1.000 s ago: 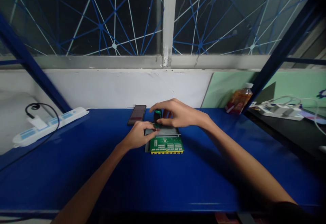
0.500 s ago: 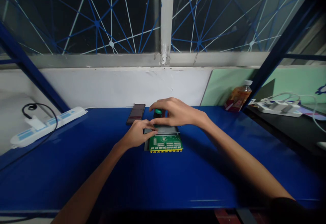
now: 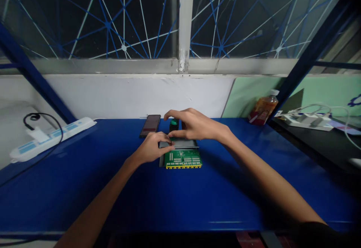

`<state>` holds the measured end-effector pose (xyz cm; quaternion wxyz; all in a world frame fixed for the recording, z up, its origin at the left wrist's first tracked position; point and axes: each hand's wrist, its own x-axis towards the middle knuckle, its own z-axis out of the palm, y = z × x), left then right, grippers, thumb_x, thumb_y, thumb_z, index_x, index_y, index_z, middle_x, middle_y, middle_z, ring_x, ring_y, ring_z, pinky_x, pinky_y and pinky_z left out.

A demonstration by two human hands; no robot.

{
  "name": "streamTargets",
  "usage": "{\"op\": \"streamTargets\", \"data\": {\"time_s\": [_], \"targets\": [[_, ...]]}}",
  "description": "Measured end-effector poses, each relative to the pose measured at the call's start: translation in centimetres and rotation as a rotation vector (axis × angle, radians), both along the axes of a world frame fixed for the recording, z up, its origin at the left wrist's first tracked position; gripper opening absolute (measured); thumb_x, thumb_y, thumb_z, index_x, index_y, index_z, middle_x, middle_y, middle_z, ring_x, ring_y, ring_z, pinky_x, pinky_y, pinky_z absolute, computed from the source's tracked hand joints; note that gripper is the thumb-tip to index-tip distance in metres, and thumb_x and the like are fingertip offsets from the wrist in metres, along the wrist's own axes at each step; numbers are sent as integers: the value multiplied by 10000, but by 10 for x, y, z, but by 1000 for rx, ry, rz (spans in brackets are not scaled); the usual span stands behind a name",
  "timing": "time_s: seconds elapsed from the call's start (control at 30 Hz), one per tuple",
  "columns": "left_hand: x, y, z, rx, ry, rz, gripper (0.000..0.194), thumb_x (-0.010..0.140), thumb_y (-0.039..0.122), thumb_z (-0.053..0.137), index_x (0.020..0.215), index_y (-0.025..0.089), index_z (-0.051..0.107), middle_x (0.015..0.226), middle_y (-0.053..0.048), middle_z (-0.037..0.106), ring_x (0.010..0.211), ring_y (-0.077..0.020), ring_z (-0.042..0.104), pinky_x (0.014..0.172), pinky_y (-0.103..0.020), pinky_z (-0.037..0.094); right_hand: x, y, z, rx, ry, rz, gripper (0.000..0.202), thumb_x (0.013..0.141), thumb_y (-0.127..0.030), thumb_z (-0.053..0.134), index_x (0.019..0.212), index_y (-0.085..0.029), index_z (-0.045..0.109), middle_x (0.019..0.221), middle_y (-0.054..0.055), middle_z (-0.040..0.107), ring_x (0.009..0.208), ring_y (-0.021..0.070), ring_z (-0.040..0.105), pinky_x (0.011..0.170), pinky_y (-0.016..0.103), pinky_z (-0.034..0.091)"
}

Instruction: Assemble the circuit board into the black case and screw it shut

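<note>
The right hand (image 3: pixel 194 124) now reaches its thumb farther across the screwdriver (image 3: pixel 174 125).

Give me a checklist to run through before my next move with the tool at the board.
1. Tool roughly upright: ok.
2. Right hand at the tool's handle: ok.
3. Grip firm on the handle: cannot tell, some fingers are hidden.
4. Tool's tip in plain view: not ok, hidden around the left hand.
5. Board with its yellow edge towards you: ok.
6. Phone apart from the board: ok, it lies beyond it, to the left.
</note>
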<state>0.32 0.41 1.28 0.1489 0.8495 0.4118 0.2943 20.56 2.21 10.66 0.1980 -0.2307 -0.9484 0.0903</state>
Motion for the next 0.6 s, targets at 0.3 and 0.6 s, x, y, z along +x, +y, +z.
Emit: {"op": "streamTargets", "data": {"time_s": [0.3,0.6], "targets": [[1,1,-1,-13,-19,-8,150,807,261,624,831,182,749,851,-65,733,816,-206,663,758,-328,507,3,-2,2,-82,1,60,484,830,-339,570,1273,-187,452,951,62,643,745,169,544,655,294,340],[0,2,-3,-28,-9,-13,145,812,236,626,874,190,748,907,-59,740,859,-212,673,777,-333,505,0,4,-1,-77,-18,105,284,830,-221,547,1111,-178,560,866,33,645,710,144,524,622,280,323]]}}
